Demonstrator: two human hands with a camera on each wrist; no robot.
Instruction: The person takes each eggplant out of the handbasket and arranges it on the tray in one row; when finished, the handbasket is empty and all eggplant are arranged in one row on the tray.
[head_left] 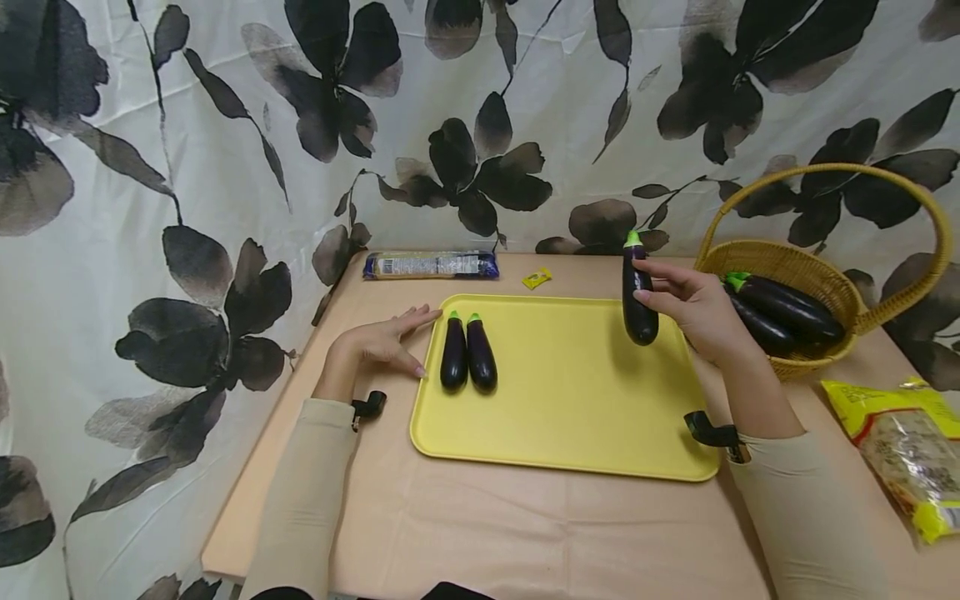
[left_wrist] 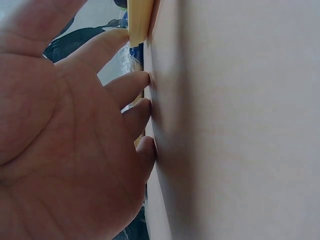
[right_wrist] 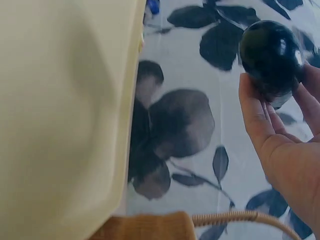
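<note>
Between the thumb and fingers of my right hand point(head_left: 693, 308) is a dark purple eggplant point(head_left: 639, 300), held upright above the right part of a yellow tray point(head_left: 555, 417). In the right wrist view the same eggplant point(right_wrist: 270, 57) shows its rounded end. My left hand point(head_left: 386, 340) rests at the tray's left edge with fingers extended; the left wrist view shows its palm point(left_wrist: 70, 140) and fingertips on the table. Two more eggplants, one point(head_left: 453, 354) beside the other point(head_left: 482, 357), lie on the tray's left side. A wicker basket point(head_left: 847, 287) at the right holds further eggplants point(head_left: 787, 308).
Behind the tray lie a long blue-and-clear packet point(head_left: 431, 265) and a small yellow wrapper point(head_left: 537, 277). A yellow bag point(head_left: 900, 450) sits on the table's right side. The basket's tall handle point(head_left: 832, 167) arches beside my right hand. A floral curtain point(head_left: 480, 125) hangs behind.
</note>
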